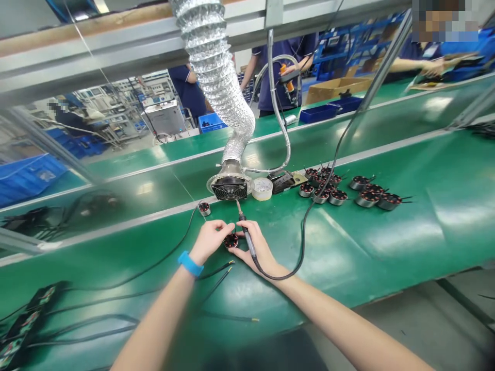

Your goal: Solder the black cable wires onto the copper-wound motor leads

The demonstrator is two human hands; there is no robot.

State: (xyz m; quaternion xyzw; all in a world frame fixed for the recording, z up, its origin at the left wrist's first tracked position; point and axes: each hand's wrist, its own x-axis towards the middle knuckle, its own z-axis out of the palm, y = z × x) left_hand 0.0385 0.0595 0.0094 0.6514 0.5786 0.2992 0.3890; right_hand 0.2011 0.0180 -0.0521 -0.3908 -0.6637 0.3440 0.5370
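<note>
A small round motor with a black top and copper windings sits between my hands, just above the green work surface. My left hand, with a blue band at its wrist, is closed in a pinch at the motor's upper edge; what its fingertips hold is hidden. In my right hand lies a soldering iron, its tip pointing up and away toward the fan. Fingers of that same hand also touch the motor's right and lower sides. Another motor stands on the surface beyond my left hand.
A fume extractor fan on a foil duct hangs ahead. Beside it are a white round tub and a black stand. Several motors stand right. Loose cables and a cable-filled strip lie left. People work opposite.
</note>
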